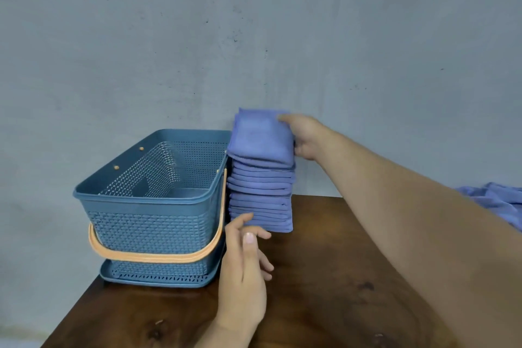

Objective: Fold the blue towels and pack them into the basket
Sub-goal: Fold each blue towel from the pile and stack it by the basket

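Blue plastic makes up the basket (135, 200) at the left of the wooden table (339, 277): a rigid rectangular tub with a smooth rim, walls pierced in a woven lattice pattern, and an orange handle (158, 257) swung down across its front. It sits on a matching perforated tray (158, 280). What shows of its inside holds no towel, so the packing looks not yet begun.

Just to its right the left hand (244, 271) is open, its fingers relaxed and reaching for the lower left corner of the stack of folded towels (261, 200); whether a fingertip touches the cloth I cannot tell.

That stack stands right beside the basket's right wall and rises above its rim. It is a tall pile of soft periwinkle squares, with rounded fold edges layered toward the viewer, and it leans slightly at the top. Most of the folding therefore seems done.

On the top towel (260, 138) the right hand (306, 137) grips the right edge, fingers over the upper face and the rest curled against the side.

At the far right edge a loose heap of unfolded blue towels (500, 200) lies rumpled on the table, so some folding probably remains before everything goes into the basket
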{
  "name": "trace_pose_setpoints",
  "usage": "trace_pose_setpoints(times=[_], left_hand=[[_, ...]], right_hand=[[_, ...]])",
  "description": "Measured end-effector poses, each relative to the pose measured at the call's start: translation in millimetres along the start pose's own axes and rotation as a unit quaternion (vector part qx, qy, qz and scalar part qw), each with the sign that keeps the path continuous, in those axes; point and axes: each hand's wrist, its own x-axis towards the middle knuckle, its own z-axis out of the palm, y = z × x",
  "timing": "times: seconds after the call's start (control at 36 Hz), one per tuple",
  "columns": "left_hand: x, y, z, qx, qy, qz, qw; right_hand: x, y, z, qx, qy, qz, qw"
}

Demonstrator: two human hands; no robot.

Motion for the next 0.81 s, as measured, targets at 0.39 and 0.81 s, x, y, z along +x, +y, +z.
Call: trace_pose_setpoints(times=[0.39, 0.81], left_hand=[[0, -2, -1, 0.034, -0.047, -0.023, 0.998], [-3, -2, -1, 0.09, -0.092, -0.032, 0.991]], right_hand=[[43, 21, -8, -0.136, 0.077, 0.015, 0.988], [5, 44, -11, -0.406, -0.036, -0.181, 0.895]])
